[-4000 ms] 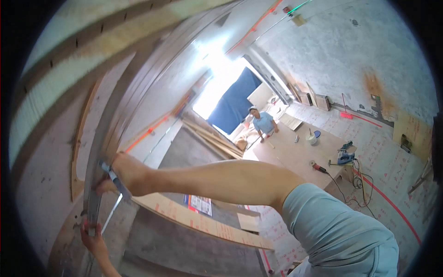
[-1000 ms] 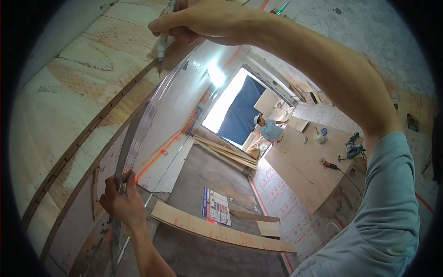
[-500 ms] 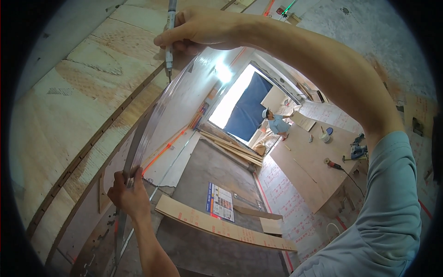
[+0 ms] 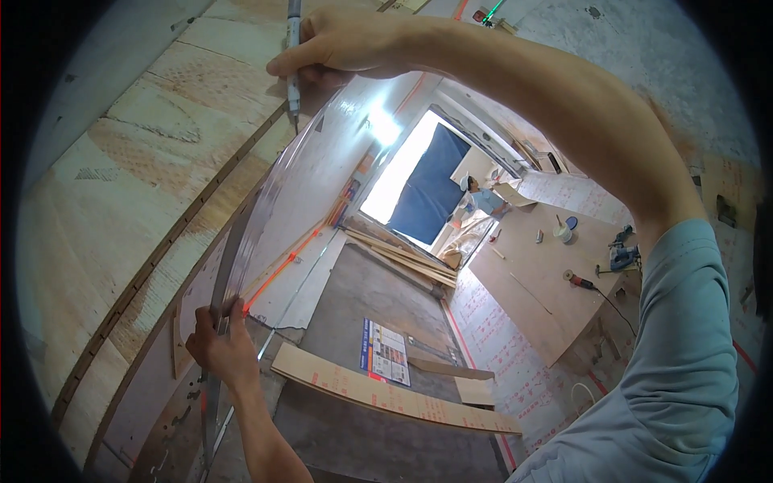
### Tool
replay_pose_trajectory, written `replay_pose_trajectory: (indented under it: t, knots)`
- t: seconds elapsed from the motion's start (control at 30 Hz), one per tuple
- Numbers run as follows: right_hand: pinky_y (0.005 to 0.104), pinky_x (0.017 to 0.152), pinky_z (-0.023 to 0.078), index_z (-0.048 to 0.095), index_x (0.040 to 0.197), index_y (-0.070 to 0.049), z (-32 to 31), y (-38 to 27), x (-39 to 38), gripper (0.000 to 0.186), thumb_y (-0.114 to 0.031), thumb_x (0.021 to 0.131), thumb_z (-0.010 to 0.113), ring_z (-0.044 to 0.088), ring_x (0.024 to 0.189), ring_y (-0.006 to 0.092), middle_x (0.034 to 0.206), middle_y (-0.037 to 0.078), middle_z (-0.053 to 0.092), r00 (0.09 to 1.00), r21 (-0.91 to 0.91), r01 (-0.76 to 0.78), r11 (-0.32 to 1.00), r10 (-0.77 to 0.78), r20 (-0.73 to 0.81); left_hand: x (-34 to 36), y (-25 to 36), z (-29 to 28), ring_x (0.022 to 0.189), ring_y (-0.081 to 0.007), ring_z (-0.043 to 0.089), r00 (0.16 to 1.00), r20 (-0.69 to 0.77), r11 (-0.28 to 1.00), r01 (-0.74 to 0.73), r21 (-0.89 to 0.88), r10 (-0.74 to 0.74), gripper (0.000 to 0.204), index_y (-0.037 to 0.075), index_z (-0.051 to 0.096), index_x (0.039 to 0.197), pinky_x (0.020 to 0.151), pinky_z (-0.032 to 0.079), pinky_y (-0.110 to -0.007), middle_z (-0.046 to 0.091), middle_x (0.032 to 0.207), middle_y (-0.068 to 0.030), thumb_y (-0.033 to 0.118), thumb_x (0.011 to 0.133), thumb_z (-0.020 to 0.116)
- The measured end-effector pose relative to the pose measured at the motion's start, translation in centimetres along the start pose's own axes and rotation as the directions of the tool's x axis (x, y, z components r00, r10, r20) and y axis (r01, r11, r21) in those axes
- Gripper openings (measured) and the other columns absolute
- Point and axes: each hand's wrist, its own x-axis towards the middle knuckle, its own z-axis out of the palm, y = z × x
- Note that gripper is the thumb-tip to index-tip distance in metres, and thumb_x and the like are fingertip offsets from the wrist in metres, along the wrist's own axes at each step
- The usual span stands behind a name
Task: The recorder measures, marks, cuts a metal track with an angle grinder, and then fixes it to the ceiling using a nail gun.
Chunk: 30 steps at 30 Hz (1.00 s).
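My right hand (image 4: 322,50) is at the top, closed on a white and grey marker pen (image 4: 293,90), held tip down just left of a long metal straightedge (image 4: 238,241) at the curved plywood panel (image 4: 137,185) with slotted strips along its edge. My left hand (image 4: 219,342) grips the straightedge lower down, fingers wrapped round it. The straightedge runs diagonally from near the pen down past my left hand, and my right forearm arches over the room beyond.
A co-worker (image 4: 483,197) in a light shirt and cap holds a board (image 4: 514,196) by a plywood worktable (image 4: 523,306) carrying power tools (image 4: 622,253) and a bucket (image 4: 562,234). Below lie planks (image 4: 386,394) and a printed sheet (image 4: 385,350); more boards lean near the window (image 4: 403,177).
Since four seconds ago my right hand has risen to the top with the pen and my left hand has moved up the straightedge. The co-worker has moved right and now lifts the board.
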Motion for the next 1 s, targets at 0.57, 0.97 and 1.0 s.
replay_pose_trajectory:
  t: [0.57,0.97,1.0]
  knots:
    - [0.0299,0.045,0.035,0.066,0.07,-0.003,-3.5,-1.7,-0.2,0.027,-0.014,0.094,0.067,0.051,0.05,0.0125,0.059,0.004,0.057,0.964,-0.346,-0.136,0.928,0.043,-0.263,0.0,0.0,-0.1,0.079,-0.0352,0.056,0.998,0.034,0.999,0.052,-0.011,-0.051,0.042,0.009,0.055,0.092,0.08,0.042,-0.047,0.064,0.082,-0.0085,0.045,0.087,0.076]
    - [0.0216,0.047,0.028,0.068,0.081,-0.004,2.9,-0.5,-0.1,0.03,-0.029,0.098,0.07,0.044,0.052,0.0047,0.064,-0.002,0.055,0.995,-0.078,-0.032,0.996,0.024,-0.093,0.1,0.1,-0.1,0.074,-0.0345,0.056,1.0,0.011,0.999,0.001,-0.045,0.0,0.039,0.009,0.056,0.089,0.08,0.042,-0.045,0.065,0.082,-0.0081,0.042,0.085,0.078]
    - [0.0216,0.047,0.028,0.068,0.081,-0.004,3.1,-0.4,0.0,0.03,-0.029,0.098,0.07,0.044,0.052,0.0047,0.064,-0.002,0.055,0.995,-0.075,-0.032,0.997,0.025,-0.092,0.1,-0.2,0.1,0.074,-0.0341,0.056,1.0,-0.007,0.999,-0.019,-0.041,0.019,0.039,0.009,0.056,0.089,0.08,0.042,-0.044,0.064,0.081,-0.0079,0.042,0.085,0.078]
